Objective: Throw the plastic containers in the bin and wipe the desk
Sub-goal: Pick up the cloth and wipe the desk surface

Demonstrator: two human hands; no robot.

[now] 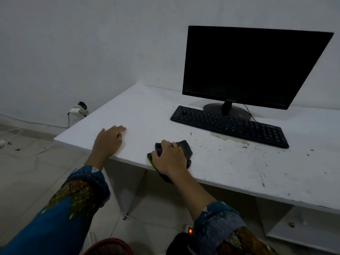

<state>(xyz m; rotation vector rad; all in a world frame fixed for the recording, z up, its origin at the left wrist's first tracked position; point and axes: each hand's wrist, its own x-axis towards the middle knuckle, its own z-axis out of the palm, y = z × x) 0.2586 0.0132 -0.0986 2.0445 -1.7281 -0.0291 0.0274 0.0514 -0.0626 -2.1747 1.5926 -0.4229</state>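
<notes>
Palms (pixel 170 155) down — cloth (pixel 184 147), desk (pixel 230 166)

monitor (pixel 253 65) dark | keyboard (pixel 230 126) before it | power strip (pixel 189 230) on floor

Red basket (pixel 108 247): I see only its rim, cut by the bottom edge. Cloth (pixel 184 147): mostly hidden under my right hand (pixel 170 159). Surface (pixel 230 162): runs off the right edge. Keyboard (pixel 230 125) legends: too small to read.
</notes>
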